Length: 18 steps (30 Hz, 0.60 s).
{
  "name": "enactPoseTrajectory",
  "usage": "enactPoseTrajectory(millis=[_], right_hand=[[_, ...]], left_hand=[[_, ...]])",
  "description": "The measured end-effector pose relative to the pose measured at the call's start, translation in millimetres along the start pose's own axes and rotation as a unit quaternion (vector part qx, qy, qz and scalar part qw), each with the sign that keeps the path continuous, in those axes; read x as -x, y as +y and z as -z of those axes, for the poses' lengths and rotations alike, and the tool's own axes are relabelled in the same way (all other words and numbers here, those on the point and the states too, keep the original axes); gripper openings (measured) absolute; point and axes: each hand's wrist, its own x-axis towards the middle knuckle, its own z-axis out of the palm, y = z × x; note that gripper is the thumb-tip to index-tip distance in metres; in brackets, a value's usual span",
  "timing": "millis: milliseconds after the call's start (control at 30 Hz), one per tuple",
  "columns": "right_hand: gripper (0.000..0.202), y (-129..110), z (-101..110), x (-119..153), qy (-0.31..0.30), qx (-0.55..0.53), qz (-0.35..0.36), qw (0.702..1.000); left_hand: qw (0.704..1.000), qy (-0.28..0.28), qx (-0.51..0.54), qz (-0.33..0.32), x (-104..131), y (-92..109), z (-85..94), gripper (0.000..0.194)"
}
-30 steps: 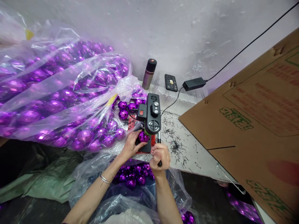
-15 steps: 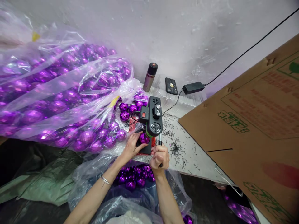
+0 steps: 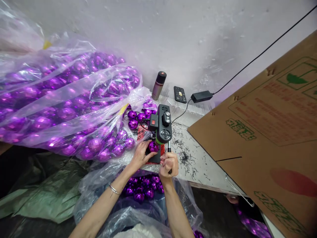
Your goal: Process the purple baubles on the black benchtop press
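Observation:
A shiny purple faceted ball (image 3: 153, 146) sits under the head of a small black bench press (image 3: 164, 124), gripped between the thumb and fingers of my left hand (image 3: 141, 155). Closed around the black-gripped lever (image 3: 169, 150) at the machine's front right is my right hand (image 3: 168, 165). Beneath the ball lies the machine's dark base, with red material showing around it. Several loose purple balls (image 3: 133, 124) rest left of the machine. Just below the table edge, more purple balls (image 3: 143, 190) fill an open clear plastic bag.
A large clear bag of purple balls (image 3: 66, 114) bulges on the left. Behind the machine are a dark bottle (image 3: 158, 86), a phone (image 3: 180, 94) and a power adapter (image 3: 201, 96) with its cable. Small black pins (image 3: 185, 158) litter the table. A cardboard box (image 3: 262, 148) stands right.
The camera view has shifted slightly. Both hands keep about the same places, the left on the ball and the right on the lever.

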Motion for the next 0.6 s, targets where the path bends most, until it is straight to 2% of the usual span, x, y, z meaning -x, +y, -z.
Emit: enactPoseTrajectory(millis=[100,167,267,367,400,467,533,600], right_hand=[[0.038,-19.5,4.6,-32.3,-0.007,-0.004,-0.077,0.997],[0.039,-29.4,7.1,-50.6,-0.016,-0.010,-0.107,0.994],[0.040,-34.1,8.8,-58.2,-0.022,-0.009,-0.097,0.995],[0.037,-30.1,8.6,-46.6,-0.032,-0.001,-0.060,0.998],[0.037,-28.3,8.1,-41.9,-0.033,0.001,-0.049,0.998],[0.036,-25.5,7.0,-34.7,-0.028,0.002,-0.036,0.999],[0.036,-24.2,6.0,-31.8,-0.020,0.002,-0.033,0.999],[0.036,-24.1,5.8,-32.2,-0.021,0.002,-0.033,0.999]], left_hand=[[1.000,-0.008,0.000,0.002,1.8,3.8,2.0,0.058],[1.000,-0.014,-0.005,-0.002,13.2,7.8,4.7,0.059],[0.999,-0.017,-0.022,-0.019,43.6,14.5,11.7,0.065],[0.998,-0.020,-0.037,-0.036,60.8,19.1,23.9,0.093],[0.998,-0.012,-0.043,-0.035,56.6,19.2,29.4,0.097],[0.998,0.024,-0.064,-0.015,30.0,16.0,41.6,0.083],[0.991,0.079,-0.100,0.027,-13.9,8.1,53.7,0.059],[0.978,0.113,-0.143,0.099,-60.0,-2.8,62.8,0.055]])
